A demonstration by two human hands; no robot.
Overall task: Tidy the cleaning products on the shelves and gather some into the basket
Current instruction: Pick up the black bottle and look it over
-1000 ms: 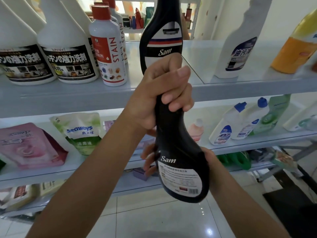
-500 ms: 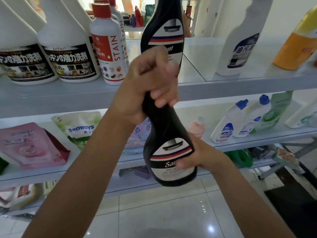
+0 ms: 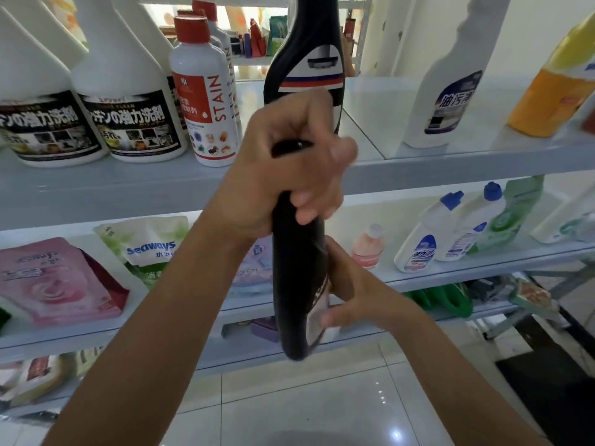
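A white shelving unit [image 3: 96,188] is seen stocked with cleaning products. In front of it, a black bottle [image 3: 297,284] is held upright in mid-air, edge-on. Its neck is clenched by the left hand [image 3: 289,169]; its lower body is gripped by the right hand [image 3: 351,300]. A second black bottle [image 3: 306,59] stands behind on the top shelf.

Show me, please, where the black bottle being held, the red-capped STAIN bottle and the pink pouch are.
black bottle [image 3: 297,284], head view, on its dark lower body.
STAIN bottle [image 3: 206,104], head view, on its red-and-white label.
pink pouch [image 3: 54,281], head view, on its front panel.
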